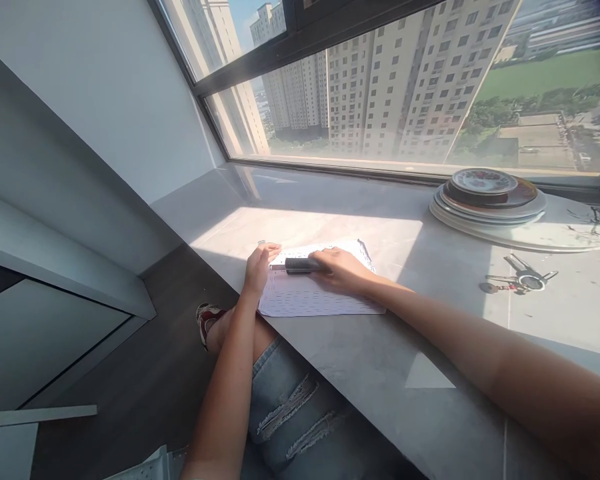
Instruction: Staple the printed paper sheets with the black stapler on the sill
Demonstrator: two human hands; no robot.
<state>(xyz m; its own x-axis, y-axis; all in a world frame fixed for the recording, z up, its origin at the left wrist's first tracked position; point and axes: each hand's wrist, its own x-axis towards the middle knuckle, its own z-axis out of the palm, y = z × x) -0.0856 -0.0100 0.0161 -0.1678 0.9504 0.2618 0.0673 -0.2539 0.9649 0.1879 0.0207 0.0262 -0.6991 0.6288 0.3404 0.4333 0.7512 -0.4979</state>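
Observation:
A stack of printed paper sheets (325,300) lies on the grey stone sill, partly in sunlight. At its left edge, my left hand (260,265) is closed on the sheets, its fingers pointing right over them. My right hand (339,267) comes from the right and is closed around a dark stapler (301,265). The stapler lies across the sheets with its metal front end toward my left hand. Whether its jaw has paper in it, I cannot tell.
Several stacked plates (490,200) stand at the back right by the window (360,100). Nearer me is a metal corkscrew-like object (527,280). Dry twigs (597,219) lie at the far right. The sill's front edge runs diagonally above my legs (290,400).

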